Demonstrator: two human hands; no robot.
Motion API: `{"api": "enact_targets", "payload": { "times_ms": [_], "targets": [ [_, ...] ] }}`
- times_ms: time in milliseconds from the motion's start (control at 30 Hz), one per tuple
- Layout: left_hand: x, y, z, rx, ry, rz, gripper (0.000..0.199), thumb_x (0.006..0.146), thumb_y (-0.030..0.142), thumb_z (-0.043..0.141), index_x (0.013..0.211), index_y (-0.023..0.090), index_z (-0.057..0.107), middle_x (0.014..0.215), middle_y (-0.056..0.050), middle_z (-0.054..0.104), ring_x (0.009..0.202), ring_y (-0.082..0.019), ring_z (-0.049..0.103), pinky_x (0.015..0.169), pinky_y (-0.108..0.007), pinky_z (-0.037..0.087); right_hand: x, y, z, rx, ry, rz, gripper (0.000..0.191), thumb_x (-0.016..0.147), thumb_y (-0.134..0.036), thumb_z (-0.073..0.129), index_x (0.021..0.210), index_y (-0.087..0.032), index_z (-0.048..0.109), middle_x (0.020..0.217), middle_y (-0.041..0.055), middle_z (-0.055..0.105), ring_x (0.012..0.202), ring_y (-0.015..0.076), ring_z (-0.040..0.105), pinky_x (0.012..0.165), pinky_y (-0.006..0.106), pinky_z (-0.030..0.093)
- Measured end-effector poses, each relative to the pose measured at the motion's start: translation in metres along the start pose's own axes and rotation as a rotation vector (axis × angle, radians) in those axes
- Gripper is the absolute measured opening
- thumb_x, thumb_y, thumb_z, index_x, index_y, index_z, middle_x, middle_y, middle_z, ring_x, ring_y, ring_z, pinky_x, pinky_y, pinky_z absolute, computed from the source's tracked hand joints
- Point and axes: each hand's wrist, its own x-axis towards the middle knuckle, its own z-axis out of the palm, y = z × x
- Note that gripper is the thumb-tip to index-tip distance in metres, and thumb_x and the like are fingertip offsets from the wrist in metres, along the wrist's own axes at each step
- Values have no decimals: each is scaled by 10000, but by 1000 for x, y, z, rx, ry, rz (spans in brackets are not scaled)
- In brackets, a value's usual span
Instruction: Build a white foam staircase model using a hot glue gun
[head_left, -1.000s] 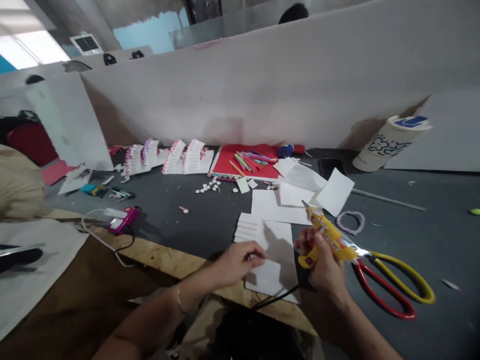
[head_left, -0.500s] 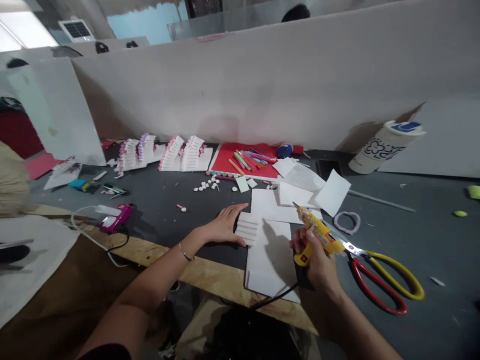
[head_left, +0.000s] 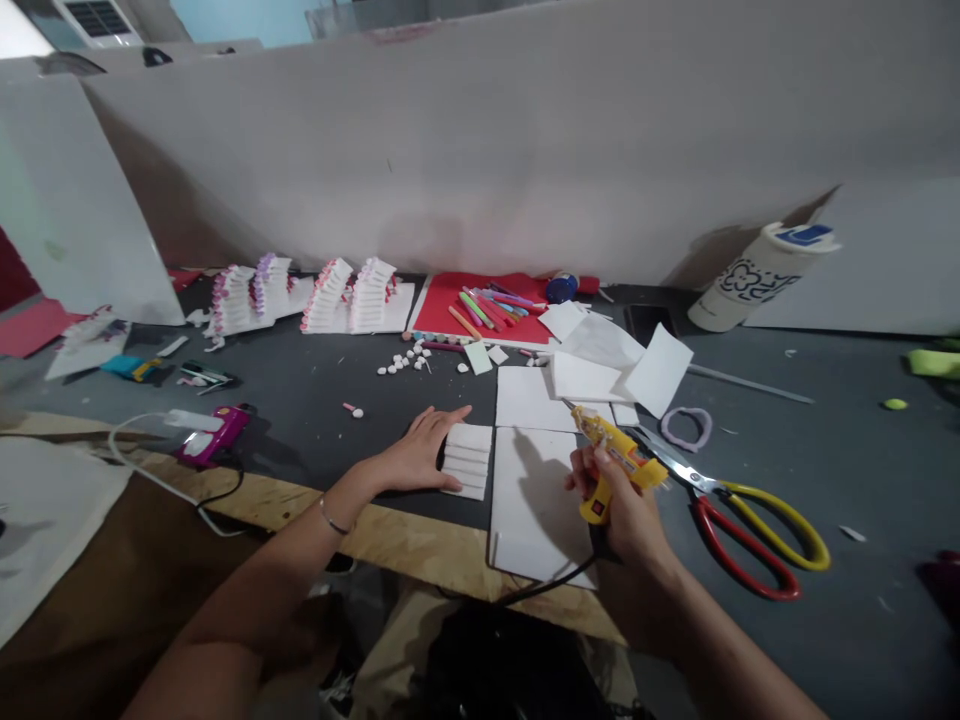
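My left hand [head_left: 420, 455] spans a small white ridged piece [head_left: 468, 462] lying on the dark table, thumb at its near edge and fingers at its far edge. Just right of that piece lies a white board [head_left: 536, 510], with another white sheet [head_left: 525, 395] behind it. In my right hand [head_left: 619, 500] is a yellow glue gun [head_left: 619, 450], held above the board with its nozzle toward the upper left. The gun's black cord trails down across the board. Large scissors [head_left: 742, 525] with red and yellow handles lie right of my right hand.
Stepped white pieces with pink and purple bits [head_left: 349, 295] stand at the back left. Pens [head_left: 495, 305] lie on a red sheet [head_left: 442, 290]. A white tumbler [head_left: 750, 280] stands back right; a pink power adapter [head_left: 217, 435] sits left. A tall partition [head_left: 487, 150] closes the back.
My left hand has moved the ridged piece left, off the white board's edge onto the dark table. The glue gun stays above the board. The camera view has tilted down slightly.
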Motion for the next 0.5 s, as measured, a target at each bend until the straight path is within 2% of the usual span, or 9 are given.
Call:
{"api": "enact_targets", "payload": {
  "times_ms": [67,167,267,333,400,500],
  "targets": [
    [-7,-2,-5,29,-12,35,1126,625,391,857,1533,268,202,1543,-144,374,1445,-349,306,1204,-588,113,-1,-1,2,-12,-8,-2,296,831,-446,674,682,-212,568,631,-46,510,479,90,429,560,269,495],
    [-12,7,-14,48,61,56,1015,676,438,825,1506,248,273,1539,-156,384,1430,-340,339,1183,-563,208,-2,-6,5,-7,-19,13,305,825,-452,673,675,-216,552,619,-50,493,477,92,419,559,271,489],
    [-16,31,-15,71,225,94,555,840,458,684,1320,230,522,1349,-122,580,1292,-298,493,1089,-493,355,-7,-14,7,-3,-32,24,313,815,-469,673,676,-222,541,599,-58,461,475,94,404,545,269,484],
    [-21,51,-6,107,233,187,315,918,447,587,1121,211,635,1121,-89,677,1109,-258,588,982,-440,417,-12,-21,7,9,-33,26,312,815,-474,673,685,-224,539,597,-62,450,469,92,397,525,263,483],
    [-28,69,9,162,146,312,332,913,479,583,1058,190,656,1024,-88,683,994,-247,602,895,-410,439,-19,-27,6,35,-29,40,317,810,-477,681,691,-222,536,599,-65,444,458,87,395,482,247,469],
    [-37,82,36,254,55,393,516,827,547,664,1149,147,620,1048,-127,655,966,-273,578,830,-409,452,-32,-31,2,67,0,97,338,795,-490,703,698,-214,534,629,-62,459,443,73,405,408,214,425]
  ]
}}
